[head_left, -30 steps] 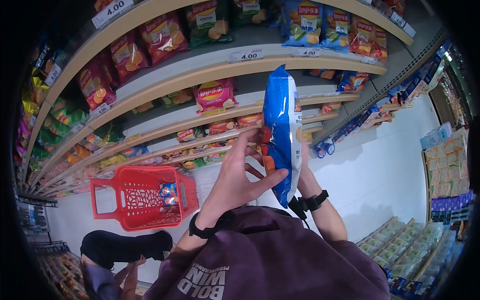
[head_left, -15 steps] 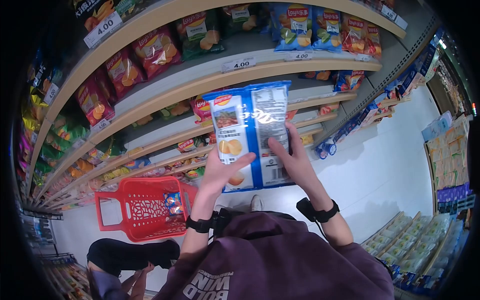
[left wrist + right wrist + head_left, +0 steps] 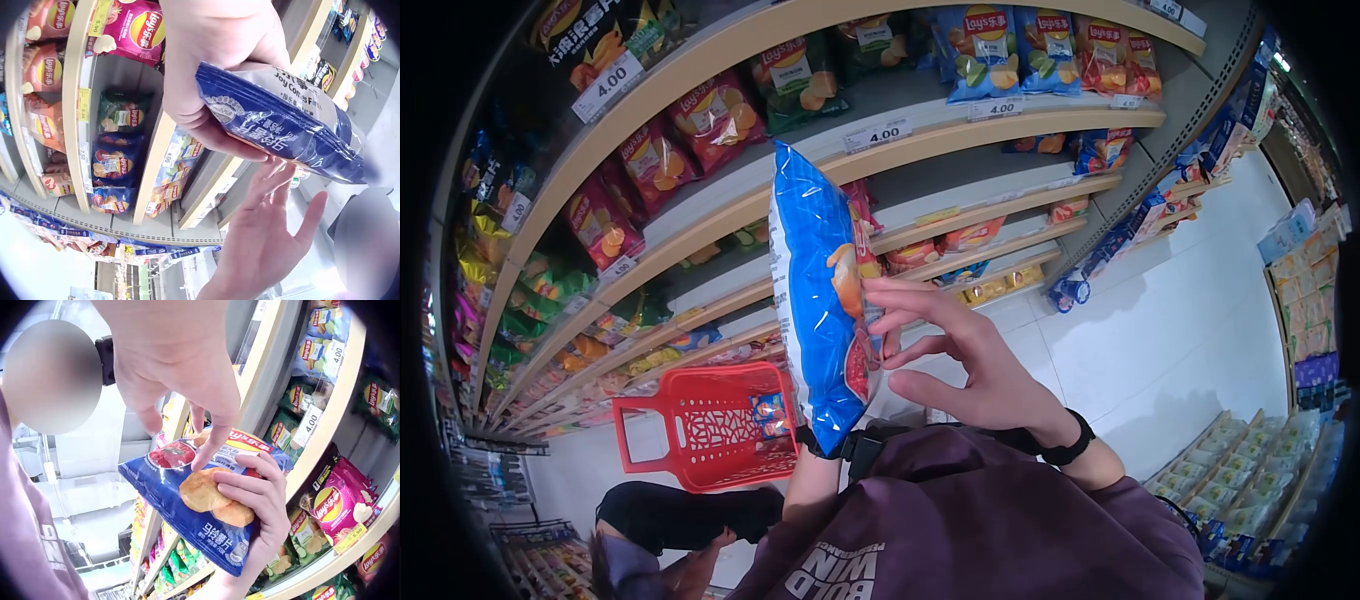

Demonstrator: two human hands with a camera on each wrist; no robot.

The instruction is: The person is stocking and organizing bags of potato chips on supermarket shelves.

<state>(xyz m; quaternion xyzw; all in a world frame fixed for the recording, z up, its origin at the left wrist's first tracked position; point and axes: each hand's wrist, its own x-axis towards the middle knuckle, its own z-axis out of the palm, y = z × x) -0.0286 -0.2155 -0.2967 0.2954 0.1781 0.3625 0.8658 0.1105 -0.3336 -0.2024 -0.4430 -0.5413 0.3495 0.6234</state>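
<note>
Two hands (image 3: 212, 69) (image 3: 269, 244) on one blue chip bag (image 3: 815, 290) (one red basket (image 3: 700, 425) below)

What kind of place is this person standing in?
Likely a supermarket snack aisle: shelves carry crisp packets above 4.00 price tags, a red shopping basket stands on the floor, and a blue crisp bag is held up.

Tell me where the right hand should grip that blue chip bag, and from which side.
Probably grip the free long edge of the blue chip bag, about mid-height, coming from the right. The bag stands upright, the left hand holds its other side, and the open right hand touches that edge.
</note>
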